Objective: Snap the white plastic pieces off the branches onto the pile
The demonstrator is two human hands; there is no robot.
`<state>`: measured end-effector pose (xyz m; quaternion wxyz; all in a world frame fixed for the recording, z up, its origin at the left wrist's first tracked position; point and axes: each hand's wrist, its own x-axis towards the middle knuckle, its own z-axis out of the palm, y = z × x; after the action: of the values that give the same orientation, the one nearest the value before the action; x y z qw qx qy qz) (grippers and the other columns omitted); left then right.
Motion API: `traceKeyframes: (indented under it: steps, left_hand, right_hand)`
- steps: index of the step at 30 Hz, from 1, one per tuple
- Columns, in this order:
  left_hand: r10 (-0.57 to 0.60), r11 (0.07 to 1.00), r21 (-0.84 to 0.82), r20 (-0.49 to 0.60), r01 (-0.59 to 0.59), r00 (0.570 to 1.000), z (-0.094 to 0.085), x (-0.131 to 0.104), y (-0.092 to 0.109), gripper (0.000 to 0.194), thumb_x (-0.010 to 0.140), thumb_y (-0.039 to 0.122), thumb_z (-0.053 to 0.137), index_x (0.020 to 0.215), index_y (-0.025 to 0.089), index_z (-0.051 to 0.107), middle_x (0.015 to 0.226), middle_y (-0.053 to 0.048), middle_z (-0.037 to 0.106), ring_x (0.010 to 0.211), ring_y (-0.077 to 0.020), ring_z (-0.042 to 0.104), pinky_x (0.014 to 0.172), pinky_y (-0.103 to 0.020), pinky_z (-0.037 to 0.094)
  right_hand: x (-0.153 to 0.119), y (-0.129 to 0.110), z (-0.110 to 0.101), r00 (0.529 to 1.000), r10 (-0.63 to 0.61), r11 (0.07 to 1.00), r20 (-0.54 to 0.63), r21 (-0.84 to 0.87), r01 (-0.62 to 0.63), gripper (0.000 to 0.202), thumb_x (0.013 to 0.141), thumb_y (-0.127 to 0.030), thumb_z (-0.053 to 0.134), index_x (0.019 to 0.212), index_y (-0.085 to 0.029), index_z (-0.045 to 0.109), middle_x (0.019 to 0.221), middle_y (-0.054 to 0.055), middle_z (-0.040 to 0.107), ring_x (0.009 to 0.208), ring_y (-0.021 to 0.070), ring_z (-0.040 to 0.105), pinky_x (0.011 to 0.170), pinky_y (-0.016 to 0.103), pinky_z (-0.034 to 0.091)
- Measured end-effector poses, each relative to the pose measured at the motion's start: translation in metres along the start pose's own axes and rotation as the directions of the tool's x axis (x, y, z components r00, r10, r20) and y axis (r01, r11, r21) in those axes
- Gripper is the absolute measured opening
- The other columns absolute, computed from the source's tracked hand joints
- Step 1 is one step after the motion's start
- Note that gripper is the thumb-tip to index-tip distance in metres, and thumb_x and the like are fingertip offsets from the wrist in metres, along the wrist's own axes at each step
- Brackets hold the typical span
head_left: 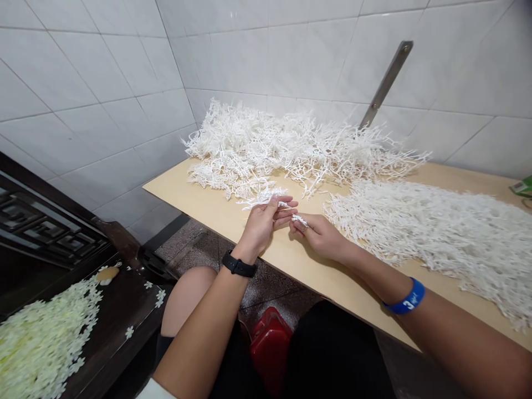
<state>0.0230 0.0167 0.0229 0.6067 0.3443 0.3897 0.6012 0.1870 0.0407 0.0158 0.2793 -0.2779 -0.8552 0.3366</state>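
Noted white-tiled wall [311,55] behind tan tabletop [180,188]. Found white, branching sprigs [257,145] heaped at tabletop's rear. Near its front edge, confirmed slender sprig pieces [300,220] pinched in left hand [261,223] and right hand [321,236].

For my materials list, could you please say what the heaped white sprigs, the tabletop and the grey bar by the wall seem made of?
Heaped white sprigs: probably matte moulded plastic, given their uniform colour and thin branching.
Tabletop: perhaps smooth laminate or board, flat and evenly tan.
Grey bar: apparently satin metal, given its sheen.

Tan tabletop [178,185] | tangled white sprigs [266,138], rear | flatter white pile [440,227], right
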Motion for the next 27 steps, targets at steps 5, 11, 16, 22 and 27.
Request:
traceKeyframes:
  steps: [5, 11, 16, 22, 27]
  left_hand:
    - [0.025, 1.0, -0.005, 0.004, -0.025, 1.0, -0.008, 0.003, -0.004, 0.036, 0.094, 0.044, 0.057, 0.102, 0.013, 0.072, 0.108, -0.015, 0.074, 0.098, -0.022, 0.071, 0.098, -0.039, 0.051]
    - [0.054, 0.998, 0.019, -0.038, -0.053, 0.998, -0.016, 0.007, 0.0, 0.036, 0.092, 0.046, 0.059, 0.098, 0.013, 0.073, 0.108, -0.015, 0.074, 0.104, -0.0239, 0.07, 0.102, -0.041, 0.049]
    - [0.05, 0.999, -0.003, -0.076, -0.05, 0.996, -0.018, 0.007, -0.002, 0.036, 0.092, 0.046, 0.059, 0.096, 0.013, 0.072, 0.105, -0.015, 0.075, 0.104, -0.0237, 0.069, 0.102, -0.042, 0.049]
    - [0.045, 0.999, -0.008, -0.101, -0.046, 0.994, -0.017, 0.006, 0.0, 0.031, 0.093, 0.04, 0.057, 0.093, 0.012, 0.072, 0.102, -0.014, 0.075, 0.1, -0.0213, 0.07, 0.098, -0.038, 0.051]
    - [0.052, 0.998, -0.011, -0.112, -0.054, 0.992, -0.014, 0.006, 0.0, 0.036, 0.095, 0.043, 0.053, 0.095, 0.012, 0.071, 0.101, -0.014, 0.075, 0.098, -0.0209, 0.07, 0.095, -0.036, 0.052]
  right_hand:
    - [0.004, 0.015, -0.005, 0.999, 0.0, 0.969, -0.038, -0.247, -0.01, 0.026, 0.081, -0.004, 0.039, 0.089, -0.017, 0.061, 0.081, 0.005, 0.062, 0.076, 0.0192, 0.057, 0.07, 0.03, 0.044]
    - [0.002, 0.023, -0.007, 0.994, 0.076, 0.881, -0.072, -0.463, -0.101, 0.065, 0.075, 0.003, 0.04, 0.135, -0.016, 0.055, 0.099, 0.011, 0.064, 0.093, 0.0247, 0.058, 0.082, 0.036, 0.047]
    - [0.002, 0.027, -0.009, 0.981, 0.059, 0.909, -0.184, -0.396, -0.129, 0.06, 0.077, 0.003, 0.038, 0.129, -0.016, 0.06, 0.098, 0.009, 0.066, 0.092, 0.0225, 0.059, 0.086, 0.036, 0.046]
    - [0.003, 0.028, -0.012, 0.939, 0.073, 0.953, -0.336, -0.252, -0.165, 0.048, 0.076, 0.0, 0.036, 0.111, -0.017, 0.065, 0.091, 0.007, 0.065, 0.085, 0.0209, 0.06, 0.08, 0.036, 0.047]
    - [0.002, 0.012, -0.011, 0.861, 0.121, 0.99, -0.494, 0.003, -0.138, 0.031, 0.073, -0.006, 0.041, 0.089, -0.018, 0.064, 0.082, 0.005, 0.062, 0.076, 0.0191, 0.06, 0.073, 0.036, 0.049]
